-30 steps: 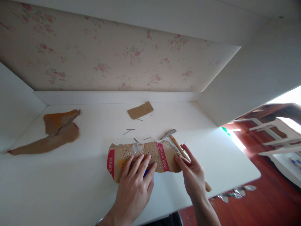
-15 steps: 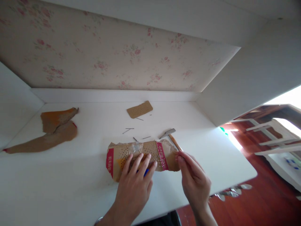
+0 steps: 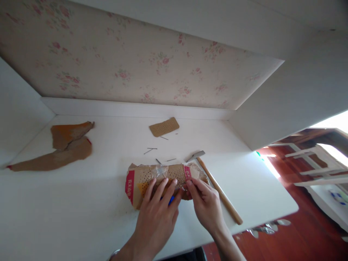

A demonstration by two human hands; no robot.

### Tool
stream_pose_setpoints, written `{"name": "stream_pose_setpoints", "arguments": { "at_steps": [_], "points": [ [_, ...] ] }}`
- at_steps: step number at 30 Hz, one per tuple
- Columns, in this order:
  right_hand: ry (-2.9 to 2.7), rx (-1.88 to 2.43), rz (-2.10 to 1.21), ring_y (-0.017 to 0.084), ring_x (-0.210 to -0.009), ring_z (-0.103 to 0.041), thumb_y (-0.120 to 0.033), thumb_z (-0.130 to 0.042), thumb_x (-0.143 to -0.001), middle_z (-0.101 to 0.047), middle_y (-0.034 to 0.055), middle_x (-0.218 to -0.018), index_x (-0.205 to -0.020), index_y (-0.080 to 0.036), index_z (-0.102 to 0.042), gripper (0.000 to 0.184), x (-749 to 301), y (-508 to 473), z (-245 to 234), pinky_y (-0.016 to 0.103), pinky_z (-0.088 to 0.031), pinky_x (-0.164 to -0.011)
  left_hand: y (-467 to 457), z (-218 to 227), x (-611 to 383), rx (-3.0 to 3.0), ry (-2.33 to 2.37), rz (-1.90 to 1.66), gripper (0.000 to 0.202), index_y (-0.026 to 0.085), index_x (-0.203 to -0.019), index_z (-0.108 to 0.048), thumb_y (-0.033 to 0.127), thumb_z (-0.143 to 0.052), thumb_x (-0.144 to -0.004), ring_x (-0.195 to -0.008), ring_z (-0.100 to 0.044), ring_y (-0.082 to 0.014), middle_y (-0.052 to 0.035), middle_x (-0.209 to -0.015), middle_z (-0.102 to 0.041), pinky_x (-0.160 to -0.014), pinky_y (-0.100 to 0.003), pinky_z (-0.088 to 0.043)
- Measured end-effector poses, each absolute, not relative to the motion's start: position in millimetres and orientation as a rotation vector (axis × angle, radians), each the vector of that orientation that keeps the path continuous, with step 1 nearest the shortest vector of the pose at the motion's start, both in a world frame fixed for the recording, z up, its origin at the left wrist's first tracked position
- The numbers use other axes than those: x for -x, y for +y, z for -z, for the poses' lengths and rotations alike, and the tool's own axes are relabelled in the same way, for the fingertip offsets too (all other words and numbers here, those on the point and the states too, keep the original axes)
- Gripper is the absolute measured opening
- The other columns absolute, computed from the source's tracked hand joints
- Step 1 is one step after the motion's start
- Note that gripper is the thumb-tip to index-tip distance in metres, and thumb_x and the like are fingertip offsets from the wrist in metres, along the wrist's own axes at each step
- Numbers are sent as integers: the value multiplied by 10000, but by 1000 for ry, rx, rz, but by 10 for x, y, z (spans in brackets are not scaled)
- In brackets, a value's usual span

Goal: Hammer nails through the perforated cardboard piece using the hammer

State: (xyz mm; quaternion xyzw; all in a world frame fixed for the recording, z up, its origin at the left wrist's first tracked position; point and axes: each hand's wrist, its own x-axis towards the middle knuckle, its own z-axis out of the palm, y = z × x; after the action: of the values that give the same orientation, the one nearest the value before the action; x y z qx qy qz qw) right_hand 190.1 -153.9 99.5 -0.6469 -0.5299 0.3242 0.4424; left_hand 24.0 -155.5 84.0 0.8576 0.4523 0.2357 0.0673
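Note:
A torn strip of perforated brown cardboard (image 3: 140, 177) with red printed bands lies on the white table (image 3: 81, 203). My left hand (image 3: 157, 214) rests flat on it with fingers spread, and a small blue thing (image 3: 170, 200) shows between two fingers. My right hand (image 3: 205, 206) is beside it, thumb and forefinger pinched together on the cardboard at its right red band. What the pinch holds is too small to make out. A hammer (image 3: 219, 192) with a wooden handle lies just right of my right hand.
Several loose nails (image 3: 150, 149) lie behind the cardboard. A small perforated piece (image 3: 164, 127) sits near the back wall, and torn brown pieces (image 3: 65, 146) lie at the left. The table's edge runs at the right above a red floor (image 3: 299, 235).
My right hand closed into a pinch and moved left from the hammer handle onto the cardboard's right red band. The left hand stayed flat on the cardboard.

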Motion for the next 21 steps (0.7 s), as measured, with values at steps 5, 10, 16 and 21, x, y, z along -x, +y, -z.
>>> {"name": "stream_pose_setpoints", "arguments": {
  "at_steps": [5, 10, 16, 21],
  "points": [
    [-1383, 1616, -775, 198, -708, -705, -348, -574, -924, -737, 62, -886, -964, -243, -752, 210, -1894, -1535, -988, 282, -617, -637, -1553, -854, -242, -2579, 1355, -717, 356, 303, -1275, -596, 288, -565, -920, -1304, -467, -283, -1, -1412, -547, -1167, -551, -199],
    [-1462, 1621, -713, 190, -728, -705, -302, -555, -940, -738, 58, -897, -966, -236, -739, 198, -1892, -1533, -1016, 262, -602, -647, -1554, -828, -245, -2573, 1360, -715, 363, 317, -1288, -584, 300, -561, -926, -1307, -464, -275, 8, -1417, -541, -1170, -548, -193],
    [-1686, 1528, -535, 165, -744, -685, -201, -501, -957, -721, 74, -892, -994, -192, -708, 210, -1856, -1527, -1085, 225, -570, -652, -1553, -822, -240, -2586, 1362, -694, 378, 325, -1304, -569, 323, -563, -926, -1303, -465, -273, 12, -1418, -541, -1167, -549, -194],
    [-1827, 1526, -446, 164, -762, -676, -160, -477, -966, -719, 68, -893, -983, -188, -686, 212, -1840, -1515, -1097, 240, -544, -707, -1554, -827, -245, -2574, 1364, -721, 334, 310, -1259, -599, 322, -563, -927, -1301, -466, -273, 11, -1413, -546, -1168, -541, -186]
  ]
}}
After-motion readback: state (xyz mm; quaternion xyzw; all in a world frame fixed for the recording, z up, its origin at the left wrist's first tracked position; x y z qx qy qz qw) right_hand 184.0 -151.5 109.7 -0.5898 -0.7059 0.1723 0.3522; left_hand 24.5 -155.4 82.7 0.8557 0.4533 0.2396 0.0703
